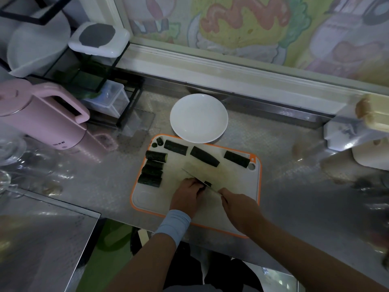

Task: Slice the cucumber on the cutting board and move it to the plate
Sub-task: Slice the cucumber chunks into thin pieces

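A small cucumber piece (pixel 208 183) is held down by the left hand (pixel 187 197) near the middle of the cutting board (pixel 240 186), and the knife (pixel 196 175) is gripped by the right hand (pixel 239 204), its fingers closed round the handle. More cucumber chunks (pixel 152 170) are lined along the board's left and far edges, and the white plate (pixel 199 118), touching the far edge, holds nothing yet. For a good cut, the holding fingers should be curled back from the blade, and the piece kept flat.
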{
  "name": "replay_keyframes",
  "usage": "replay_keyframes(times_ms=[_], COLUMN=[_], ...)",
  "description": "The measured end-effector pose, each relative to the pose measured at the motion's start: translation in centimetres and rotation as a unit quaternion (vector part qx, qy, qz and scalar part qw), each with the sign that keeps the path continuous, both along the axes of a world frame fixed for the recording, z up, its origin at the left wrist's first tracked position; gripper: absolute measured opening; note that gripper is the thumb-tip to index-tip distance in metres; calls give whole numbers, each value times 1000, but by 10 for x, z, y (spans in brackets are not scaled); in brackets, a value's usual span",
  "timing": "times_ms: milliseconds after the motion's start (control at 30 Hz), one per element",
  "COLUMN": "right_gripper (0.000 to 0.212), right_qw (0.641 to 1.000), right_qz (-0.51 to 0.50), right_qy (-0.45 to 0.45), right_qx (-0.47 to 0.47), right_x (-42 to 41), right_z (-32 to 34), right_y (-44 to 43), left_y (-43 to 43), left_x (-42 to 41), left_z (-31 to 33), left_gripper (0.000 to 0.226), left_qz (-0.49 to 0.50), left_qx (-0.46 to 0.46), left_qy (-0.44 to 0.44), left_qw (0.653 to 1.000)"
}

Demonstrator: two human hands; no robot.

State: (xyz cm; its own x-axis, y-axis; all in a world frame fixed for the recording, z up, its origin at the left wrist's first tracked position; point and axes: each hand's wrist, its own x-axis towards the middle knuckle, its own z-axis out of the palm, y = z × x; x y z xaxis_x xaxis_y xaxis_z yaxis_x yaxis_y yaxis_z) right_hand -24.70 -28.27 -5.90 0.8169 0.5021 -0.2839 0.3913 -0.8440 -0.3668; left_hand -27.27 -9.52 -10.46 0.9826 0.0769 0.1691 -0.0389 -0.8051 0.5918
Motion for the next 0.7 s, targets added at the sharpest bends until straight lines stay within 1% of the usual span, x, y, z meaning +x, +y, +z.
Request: replay_keyframes(times_ms=[133,233,500,600,700], right_gripper=[30,31,28,28,29], right_qw=[1000,1000,1000,1000,1000], right_qz=[5,8,11,10,5], right_qy=[-9,-14,-24,-15,-3], right_qx=[-18,-12,0,4,4], right_x=[3,7,1,1,1], right_z=[-3,-4,2,0,-4], right_y=[15,20,2,1,10], left_y=[1,0,0,0,0], left_x=[0,-1,1,1,0], left_z=[-2,-3,0,-1,-2], left_gripper=[14,13,10,16,12], left_qz=[-3,0,-2,-2,-1], left_qx=[0,2,10,7,5], left_qy=[2,6,-3,5,8], left_qw=[1000,1000,1000,1000,1000])
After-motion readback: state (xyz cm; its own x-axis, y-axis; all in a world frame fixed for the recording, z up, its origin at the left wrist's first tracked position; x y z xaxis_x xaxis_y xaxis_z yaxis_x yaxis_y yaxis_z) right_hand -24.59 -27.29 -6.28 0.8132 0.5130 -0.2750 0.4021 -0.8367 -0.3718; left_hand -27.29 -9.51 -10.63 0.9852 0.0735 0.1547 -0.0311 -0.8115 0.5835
